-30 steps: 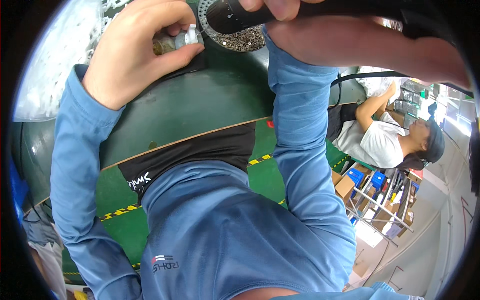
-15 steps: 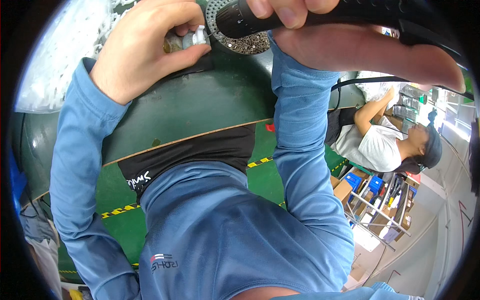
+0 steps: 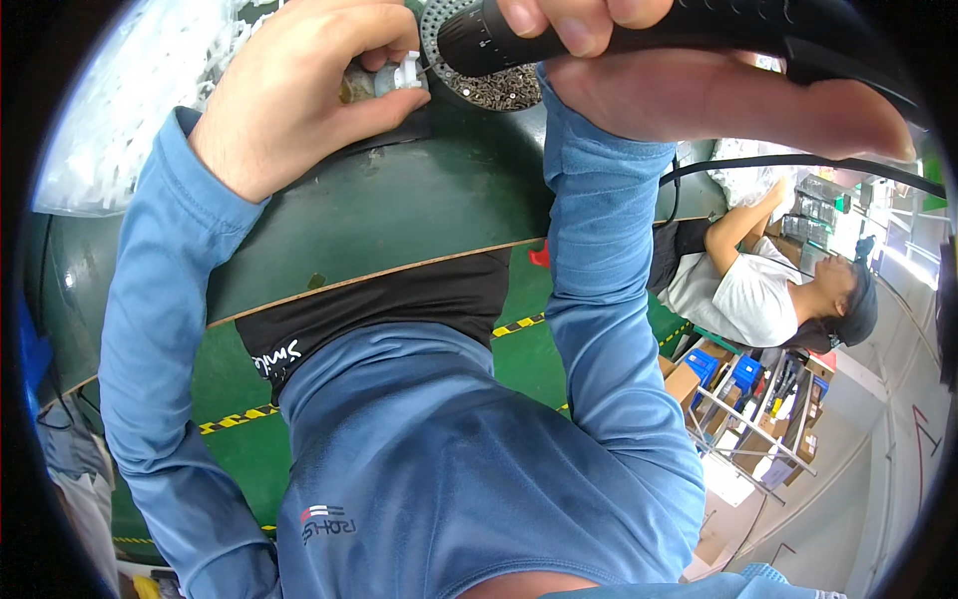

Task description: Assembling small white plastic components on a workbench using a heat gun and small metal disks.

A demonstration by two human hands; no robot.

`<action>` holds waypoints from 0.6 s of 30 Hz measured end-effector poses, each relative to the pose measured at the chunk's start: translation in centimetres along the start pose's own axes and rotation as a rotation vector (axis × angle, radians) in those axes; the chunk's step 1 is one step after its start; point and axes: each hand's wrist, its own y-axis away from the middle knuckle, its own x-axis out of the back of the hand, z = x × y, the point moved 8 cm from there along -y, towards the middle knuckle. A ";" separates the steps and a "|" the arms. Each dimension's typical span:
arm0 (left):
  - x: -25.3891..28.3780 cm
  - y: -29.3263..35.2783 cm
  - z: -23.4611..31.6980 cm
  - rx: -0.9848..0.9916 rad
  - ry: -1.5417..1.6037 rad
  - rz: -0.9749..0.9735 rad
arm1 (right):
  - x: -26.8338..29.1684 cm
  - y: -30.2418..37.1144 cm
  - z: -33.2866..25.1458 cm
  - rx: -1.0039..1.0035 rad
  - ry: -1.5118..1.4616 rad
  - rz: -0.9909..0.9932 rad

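My left hand [image 3: 309,95] is closed around a small white plastic part [image 3: 399,76], pinched between thumb and fingers over the table. Behind it, inside the grip, shows something brownish and translucent. My right hand [image 3: 639,85] wraps round a black electric screwdriver [image 3: 589,45] held almost level. Its collar points left, and a thin bit [image 3: 431,68] reaches to the white part; whether it touches a screw is too small to tell. Beneath the tool stands a round tray [image 3: 499,92] of small screws, with a perforated metal disc [image 3: 435,22] at its rim.
A clear bag of white plastic parts [image 3: 130,120] lies on the left of the green table [image 3: 399,220]. The screwdriver's black cord [image 3: 798,160] runs right. Beyond my right arm sits a co-worker [image 3: 743,295] in a white shirt, near a shelf rack [image 3: 758,409] of boxes.
My left hand and the white part have shifted slightly to the right. The screwdriver has moved a little to the right too, and its cord hangs a bit differently.
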 end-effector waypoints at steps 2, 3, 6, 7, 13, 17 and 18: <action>0.2 0.0 0.1 0.009 0.020 -0.005 | 0.0 -0.1 0.2 -0.002 -0.009 -0.011; 0.1 0.1 0.0 0.018 0.016 -0.021 | -0.1 -0.1 0.3 -0.002 -0.013 -0.015; -0.5 0.2 -0.5 0.013 0.031 -0.021 | -0.2 0.1 0.3 -0.016 -0.011 -0.027; -0.6 0.2 -0.4 0.002 0.045 -0.014 | -0.4 0.0 0.3 -0.021 -0.013 -0.034; -0.6 0.3 -0.6 0.058 0.029 -0.054 | -1.1 -0.5 1.2 -0.035 0.009 -0.123; -0.7 0.5 -0.8 0.064 -0.010 -0.070 | -0.8 -0.7 2.1 0.030 -0.166 -0.165; -0.7 0.1 -0.5 0.074 0.018 -0.064 | -0.6 -0.8 2.0 -0.013 -0.120 -0.110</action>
